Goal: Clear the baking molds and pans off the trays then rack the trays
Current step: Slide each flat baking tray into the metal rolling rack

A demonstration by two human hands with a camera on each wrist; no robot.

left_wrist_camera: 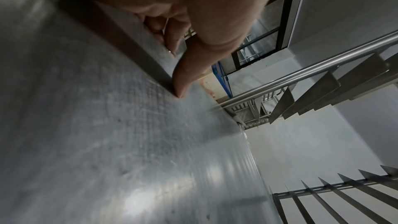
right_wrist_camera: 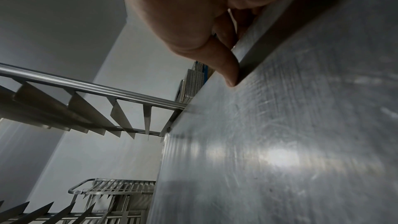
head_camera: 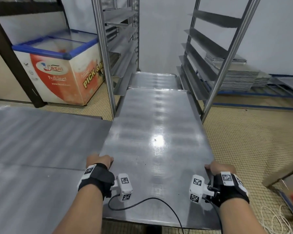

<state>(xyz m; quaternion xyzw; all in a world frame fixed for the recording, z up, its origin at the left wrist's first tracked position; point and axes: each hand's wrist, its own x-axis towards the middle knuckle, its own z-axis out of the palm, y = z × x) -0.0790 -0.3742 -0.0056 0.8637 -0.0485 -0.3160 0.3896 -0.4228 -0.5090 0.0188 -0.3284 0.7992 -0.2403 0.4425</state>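
A large bare metal tray (head_camera: 156, 132) reaches from my hands into the steel rack (head_camera: 107, 65), its far end between the rack's side rails. My left hand (head_camera: 100, 160) grips the tray's left rim near the front corner, thumb on top (left_wrist_camera: 183, 89), fingers curled under. My right hand (head_camera: 220, 168) grips the right rim the same way, thumb (right_wrist_camera: 230, 76) pressed on the tray (right_wrist_camera: 301, 125). Another tray (head_camera: 152, 80) lies in the rack just below and beyond the held one. No molds or pans are on either tray.
A metal worktable (head_camera: 41, 157) sits to my left, touching the tray's edge. A chest freezer (head_camera: 61, 68) stands behind it. Stacked trays (head_camera: 235, 78) lie on the floor at the right, past the rack's right post (head_camera: 227, 65). A cardboard box (head_camera: 291, 196) sits near right.
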